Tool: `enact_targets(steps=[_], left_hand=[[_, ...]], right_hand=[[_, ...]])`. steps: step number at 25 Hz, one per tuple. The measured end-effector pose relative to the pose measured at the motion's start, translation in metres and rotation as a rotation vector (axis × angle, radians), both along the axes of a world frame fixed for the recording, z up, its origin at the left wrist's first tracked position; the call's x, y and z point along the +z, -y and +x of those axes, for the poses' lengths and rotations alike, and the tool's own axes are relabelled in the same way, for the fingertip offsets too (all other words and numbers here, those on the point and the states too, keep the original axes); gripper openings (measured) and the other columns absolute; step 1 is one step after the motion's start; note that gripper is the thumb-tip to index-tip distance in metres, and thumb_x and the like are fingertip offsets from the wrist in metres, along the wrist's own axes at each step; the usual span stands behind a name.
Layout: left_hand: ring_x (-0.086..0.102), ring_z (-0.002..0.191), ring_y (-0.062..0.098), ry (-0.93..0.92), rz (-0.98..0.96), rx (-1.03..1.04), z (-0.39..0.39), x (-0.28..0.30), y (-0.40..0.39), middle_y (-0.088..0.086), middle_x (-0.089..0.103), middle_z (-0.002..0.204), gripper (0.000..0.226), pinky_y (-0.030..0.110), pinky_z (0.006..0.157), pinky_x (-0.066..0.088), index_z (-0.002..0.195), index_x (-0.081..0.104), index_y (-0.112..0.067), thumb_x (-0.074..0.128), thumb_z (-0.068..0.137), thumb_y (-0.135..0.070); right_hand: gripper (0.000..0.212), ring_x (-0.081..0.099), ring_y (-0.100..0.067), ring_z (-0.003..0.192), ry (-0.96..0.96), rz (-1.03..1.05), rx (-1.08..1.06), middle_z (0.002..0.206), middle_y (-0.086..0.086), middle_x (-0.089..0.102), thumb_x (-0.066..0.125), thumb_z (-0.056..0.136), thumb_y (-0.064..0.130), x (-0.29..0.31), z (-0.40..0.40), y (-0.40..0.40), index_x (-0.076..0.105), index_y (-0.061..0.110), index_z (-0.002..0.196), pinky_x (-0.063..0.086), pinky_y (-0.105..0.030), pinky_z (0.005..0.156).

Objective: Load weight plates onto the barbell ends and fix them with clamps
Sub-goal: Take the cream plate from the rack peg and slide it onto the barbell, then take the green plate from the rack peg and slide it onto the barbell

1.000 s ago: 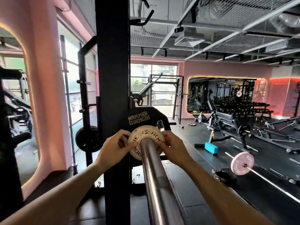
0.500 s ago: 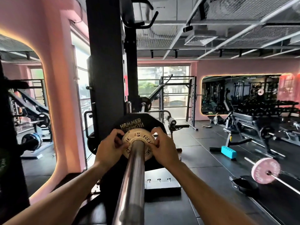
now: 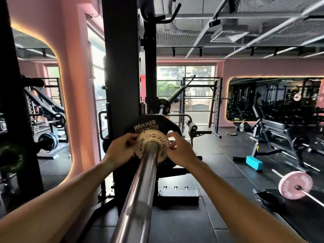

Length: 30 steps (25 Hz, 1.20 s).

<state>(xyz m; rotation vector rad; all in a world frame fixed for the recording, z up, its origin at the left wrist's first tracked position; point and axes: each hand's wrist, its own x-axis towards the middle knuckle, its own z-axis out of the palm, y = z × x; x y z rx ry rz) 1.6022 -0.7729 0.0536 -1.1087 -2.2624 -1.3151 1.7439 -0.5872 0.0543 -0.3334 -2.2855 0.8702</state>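
Note:
A shiny steel barbell sleeve (image 3: 140,186) runs from the bottom of the view up to the middle. A small cream plate (image 3: 162,140) marked ROGUE and 0.5 kg sits on the sleeve, close against a larger black HAMMER STRENGTH plate (image 3: 149,124) behind it. My left hand (image 3: 121,149) grips the small plate's left rim. My right hand (image 3: 180,152) grips its right rim with curled fingers. No clamp shows.
A black rack upright (image 3: 121,67) rises just left of the plates. On the floor at right lie a second barbell with a pink plate (image 3: 295,185), a blue block (image 3: 254,163) and a dark bag (image 3: 270,199). Benches and machines fill the far right and left.
My view has shifted, so the sleeve now points more upright. Both hands stay on the small plate, which sits further along the sleeve toward the black plate.

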Motion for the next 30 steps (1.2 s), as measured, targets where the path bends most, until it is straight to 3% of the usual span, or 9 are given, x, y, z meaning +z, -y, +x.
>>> enact_targets(steps=[3,6,9,11,15,19,21,23,30], left_hand=[[0.068,0.083,0.005,0.016,-0.005,0.016,0.008,0.022,0.025,-0.008,0.076,0.091,0.023,0.007,0.070,0.043,0.109,0.076,-0.025,0.078,0.087,-0.028],[0.063,0.079,-0.006,0.005,0.021,0.048,0.014,0.041,0.062,-0.014,0.074,0.087,0.012,0.002,0.066,0.039,0.098,0.078,-0.028,0.078,0.087,-0.031],[0.065,0.082,-0.006,0.025,0.029,0.044,0.019,0.051,0.120,-0.017,0.075,0.089,0.005,0.010,0.072,0.041,0.090,0.078,-0.032,0.076,0.087,-0.036],[0.069,0.088,0.004,0.032,0.043,0.021,0.020,0.052,0.164,-0.012,0.076,0.090,0.002,0.020,0.080,0.047,0.087,0.077,-0.030,0.076,0.087,-0.032],[0.066,0.076,0.002,0.085,0.038,0.037,0.018,0.037,0.269,-0.007,0.074,0.084,0.003,0.027,0.076,0.048,0.086,0.076,-0.027,0.077,0.088,-0.029],[0.064,0.089,0.007,0.128,-0.004,0.103,0.013,0.008,0.388,0.004,0.076,0.087,0.015,0.022,0.085,0.049,0.091,0.077,-0.009,0.077,0.089,-0.024],[0.067,0.082,0.013,0.132,-0.066,0.135,0.013,-0.004,0.439,0.000,0.076,0.086,0.012,0.031,0.085,0.052,0.090,0.078,-0.017,0.077,0.088,-0.028],[0.066,0.071,0.009,0.145,-0.077,0.173,0.013,-0.013,0.482,-0.006,0.073,0.078,0.007,0.025,0.075,0.052,0.081,0.075,-0.029,0.077,0.087,-0.032],[0.071,0.071,0.007,0.200,-0.123,0.303,-0.014,-0.036,0.589,-0.011,0.076,0.082,0.012,0.027,0.072,0.053,0.077,0.070,-0.038,0.075,0.086,-0.043]], right_hand=[[0.027,0.066,-0.018,0.097,-0.033,0.037,-0.068,0.102,0.000,0.070,0.072,0.083,0.020,0.021,0.009,0.013,0.070,0.025,0.110,0.053,-0.028,0.081],[0.025,0.065,-0.013,0.097,-0.013,0.060,-0.022,0.099,0.007,0.069,0.073,0.085,0.032,0.049,0.016,0.041,0.072,0.025,0.110,0.047,-0.025,0.080],[0.024,0.066,-0.013,0.101,0.060,0.104,0.071,0.103,0.006,0.072,0.071,0.087,0.038,0.074,0.021,0.090,0.074,0.026,0.107,0.049,-0.028,0.085],[0.022,0.067,-0.012,0.100,0.120,0.154,0.106,0.102,0.006,0.074,0.070,0.088,0.044,0.090,0.026,0.127,0.075,0.027,0.102,0.050,-0.029,0.089],[0.026,0.068,-0.013,0.089,0.221,0.254,0.166,0.095,0.005,0.072,0.070,0.089,0.048,0.111,0.032,0.219,0.074,0.027,0.103,0.048,-0.020,0.071],[0.029,0.063,-0.014,0.086,0.245,0.269,0.240,0.090,0.005,0.068,0.072,0.089,0.044,0.091,0.017,0.333,0.074,0.020,0.105,0.042,-0.023,0.068],[0.027,0.063,-0.012,0.080,0.279,0.224,0.282,0.086,0.009,0.065,0.072,0.089,0.043,0.072,0.005,0.379,0.074,0.021,0.104,0.043,-0.021,0.064],[0.023,0.059,-0.005,0.071,0.318,0.228,0.311,0.080,0.012,0.063,0.072,0.089,0.043,0.054,-0.007,0.414,0.074,0.023,0.100,0.042,-0.017,0.057],[0.027,0.067,-0.017,0.093,0.390,0.216,0.387,0.099,0.001,0.072,0.070,0.088,0.047,0.018,-0.058,0.497,0.072,0.026,0.104,0.051,-0.031,0.084]])
